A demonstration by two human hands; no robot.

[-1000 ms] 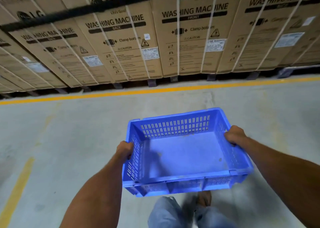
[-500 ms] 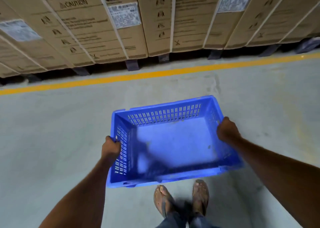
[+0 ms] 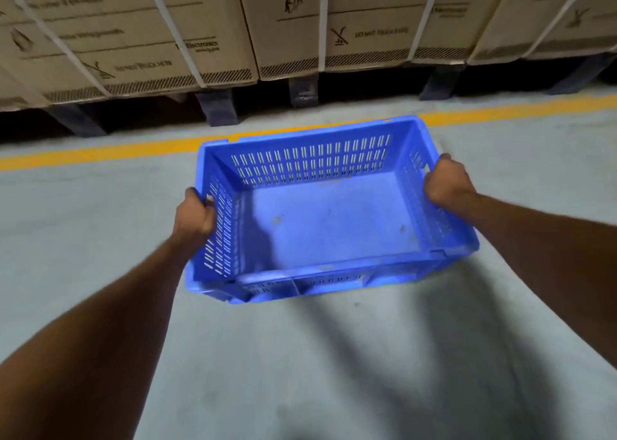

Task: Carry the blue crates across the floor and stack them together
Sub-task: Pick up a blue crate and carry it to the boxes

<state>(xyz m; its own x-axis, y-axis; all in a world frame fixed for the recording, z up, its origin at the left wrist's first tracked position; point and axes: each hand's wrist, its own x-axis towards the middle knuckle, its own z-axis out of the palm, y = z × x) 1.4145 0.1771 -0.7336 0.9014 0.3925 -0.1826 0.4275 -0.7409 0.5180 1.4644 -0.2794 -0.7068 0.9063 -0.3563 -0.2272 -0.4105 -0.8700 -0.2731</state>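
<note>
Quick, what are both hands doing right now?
Left hand: closed, gripping the blue crate by its left rim.
Right hand: closed, gripping its right rim.

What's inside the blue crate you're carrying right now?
Nothing is loaded in the blue crate: only its bare floor with a few small specks and a shadow near the left hand. The near wall's inner face is hidden.
</note>
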